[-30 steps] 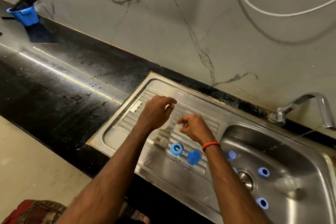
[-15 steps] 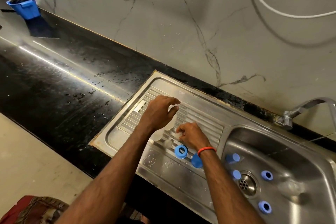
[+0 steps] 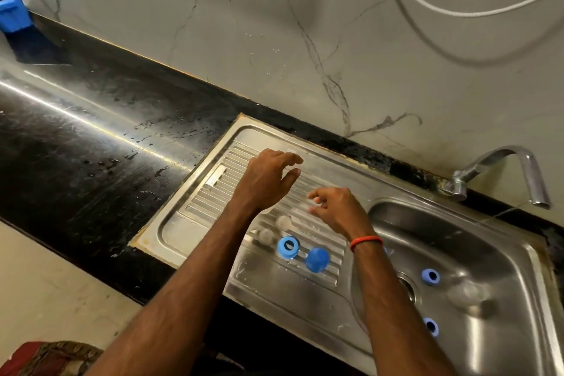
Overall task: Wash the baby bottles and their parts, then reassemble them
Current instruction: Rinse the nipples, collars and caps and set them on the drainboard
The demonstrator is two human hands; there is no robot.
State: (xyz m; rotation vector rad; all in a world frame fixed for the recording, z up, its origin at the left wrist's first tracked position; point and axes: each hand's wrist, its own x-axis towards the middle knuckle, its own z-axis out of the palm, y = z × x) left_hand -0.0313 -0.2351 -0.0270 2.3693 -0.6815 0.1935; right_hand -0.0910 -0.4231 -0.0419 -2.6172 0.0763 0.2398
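Over the ribbed steel drainboard (image 3: 213,192), my left hand (image 3: 265,180) curls its fingers and thumb round a clear bottle (image 3: 290,152) that is faint and hard to make out. Just to its right, my right hand (image 3: 338,210) pinches a small clear teat (image 3: 316,203) at its fingertips. Two clear teats (image 3: 283,223) (image 3: 266,236), a blue ring (image 3: 288,248) and a blue cap (image 3: 317,259) lie on the drainboard below my hands. In the basin (image 3: 503,253) lie two blue rings (image 3: 430,276) (image 3: 431,326) and a clear bottle (image 3: 464,293).
A tap (image 3: 500,174) curves over the basin's far right corner. Wet black countertop (image 3: 91,137) stretches to the left, with a blue tub (image 3: 13,17) at its far end. A white cable (image 3: 457,12) hangs on the marble wall.
Both hands keep almost the same pose over the drainboard. My right hand has risen slightly from the ribs. The view has shifted a little.
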